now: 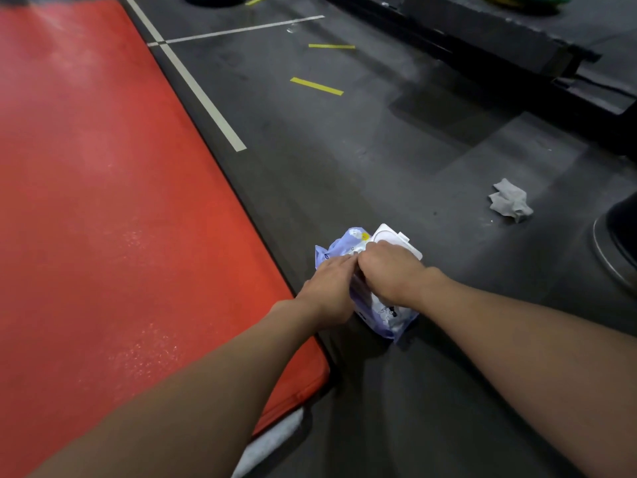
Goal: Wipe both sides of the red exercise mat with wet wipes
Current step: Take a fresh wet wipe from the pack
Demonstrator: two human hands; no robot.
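Both left hand [329, 291] and right hand [389, 270] on wipes pack [387, 317] (lid [396, 239] open).

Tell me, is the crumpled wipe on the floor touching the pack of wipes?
Apart. The head view shows bare floor between the crumpled wipe and the pack.

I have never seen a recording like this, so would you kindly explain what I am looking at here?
No machine here: a person wears a camera on the head, looking forward and down, so this single picture shows their own two bare arms. The left hand rests flat on a purple pack of wet wipes lying on the dark floor. The right hand curls over the pack's opening, beside its white lid; whether it pinches a wipe is hidden. The red exercise mat lies to the left, and a crumpled grey wipe sits on the floor to the right.
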